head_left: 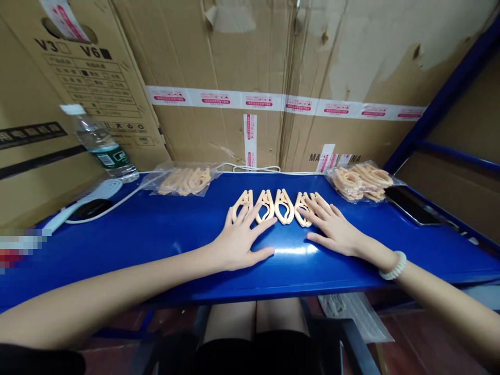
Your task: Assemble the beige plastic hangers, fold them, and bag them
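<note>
Blue table [175,229] bears clips [284,205], bags [185,180], phone [412,204], bottle [103,146].

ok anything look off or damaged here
Only the cardboard box behind the table: its outer layer is torn away in patches. The peach clips lie in a tidy row, touched by the left hand and right hand.

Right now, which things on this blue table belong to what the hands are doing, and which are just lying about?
In hand: row of peach clips, left hand and right hand lying flat on its ends; probably also the left bag and right bag of like clips.
Lying about: water bottle, phone, white cable, cardboard boxes behind.
</note>
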`<state>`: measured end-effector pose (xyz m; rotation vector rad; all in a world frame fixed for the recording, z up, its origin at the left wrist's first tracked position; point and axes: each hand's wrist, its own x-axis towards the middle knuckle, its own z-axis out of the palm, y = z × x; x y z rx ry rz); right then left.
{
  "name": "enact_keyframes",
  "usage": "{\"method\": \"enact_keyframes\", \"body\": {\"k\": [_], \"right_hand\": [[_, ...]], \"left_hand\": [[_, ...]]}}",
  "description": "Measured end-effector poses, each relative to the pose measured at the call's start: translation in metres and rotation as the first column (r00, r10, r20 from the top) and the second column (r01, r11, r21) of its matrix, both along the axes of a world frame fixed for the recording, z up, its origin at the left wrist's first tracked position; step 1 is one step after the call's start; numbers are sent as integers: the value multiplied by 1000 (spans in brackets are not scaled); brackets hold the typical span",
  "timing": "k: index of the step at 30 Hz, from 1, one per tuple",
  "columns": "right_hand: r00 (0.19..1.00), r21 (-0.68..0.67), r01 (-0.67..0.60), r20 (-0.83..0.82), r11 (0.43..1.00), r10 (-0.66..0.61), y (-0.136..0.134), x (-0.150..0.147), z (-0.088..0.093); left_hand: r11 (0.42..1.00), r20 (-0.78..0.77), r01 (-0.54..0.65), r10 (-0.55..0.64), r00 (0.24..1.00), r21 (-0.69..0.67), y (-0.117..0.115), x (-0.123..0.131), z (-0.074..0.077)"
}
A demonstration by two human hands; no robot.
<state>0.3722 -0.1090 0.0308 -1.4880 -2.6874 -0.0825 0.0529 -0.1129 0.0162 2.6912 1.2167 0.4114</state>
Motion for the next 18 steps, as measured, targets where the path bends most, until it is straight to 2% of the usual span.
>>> {"method": "enact_keyframes", "body": {"k": [5, 10, 14, 18], "right_hand": [[1000, 4, 14, 28, 1000, -14, 1, -16, 0], [1000, 10, 13, 25, 1000, -14, 11, -24, -2], [998, -20, 55, 39, 998, -54, 28, -35, -1], [993, -37, 100, 61, 994, -97, 55, -52, -3]], "left_hand": [[998, -22, -56, 55, 998, -26, -3, 12, -4], [996, -19, -84, 83, 996, -27, 3, 10, -6], [992, -58, -124, 122, 991, -27, 16, 6, -3], [986, -74, -156, 152, 986, -54, 41, 0, -1]]}}
